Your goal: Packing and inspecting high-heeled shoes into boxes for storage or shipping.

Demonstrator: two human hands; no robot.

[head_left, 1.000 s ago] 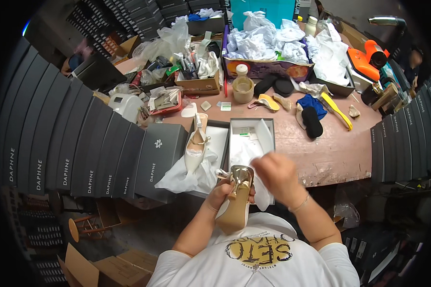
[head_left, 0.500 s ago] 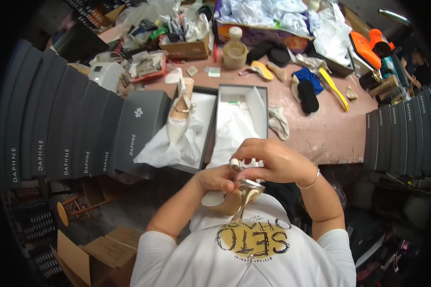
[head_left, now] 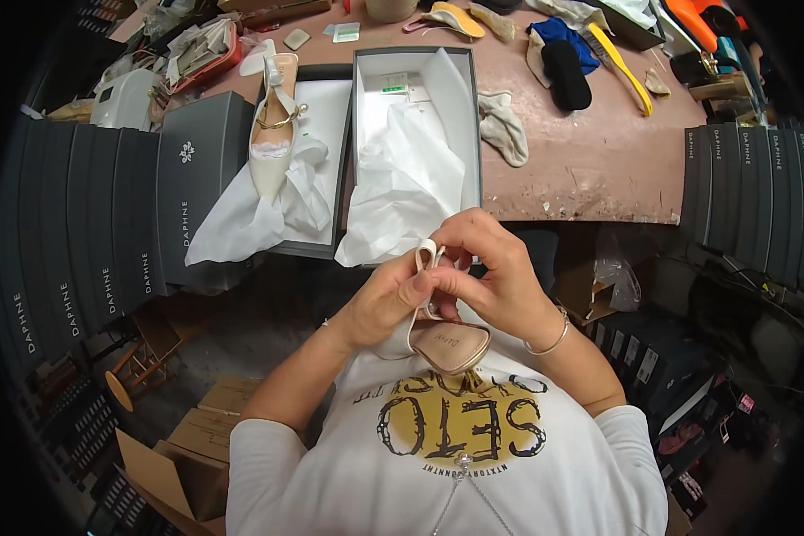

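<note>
A slingback shoe (head_left: 453, 347) is held close in front of my chest, its beige insole turned up toward me. My left hand (head_left: 386, 300) pinches its white strap (head_left: 426, 254) from the left, thumb on the band. From the right, the bent fingers of my right hand (head_left: 481, 268) are closed on the same looped strap, beside a small fastening I cannot make out clearly. The front of the shoe is hidden beneath my hands. A matching white pointed shoe (head_left: 273, 165) rests on tissue in a dark box part (head_left: 338, 170) on the left.
Beside it stands an open shoebox (head_left: 475, 125) with white tissue paper (head_left: 402, 170) inside. Dark shoeboxes (head_left: 80, 232) line the left, more (head_left: 746, 196) the right. A beige cloth (head_left: 504, 128), black pad (head_left: 566, 77) and yellow-handled brush (head_left: 623, 71) lie on the pink table (head_left: 590, 165).
The shoe has turned over: its sole and shiny heel showed before, now the insole does. Both hands stay on the strap, which stands up in a loop. The table sits higher in view.
</note>
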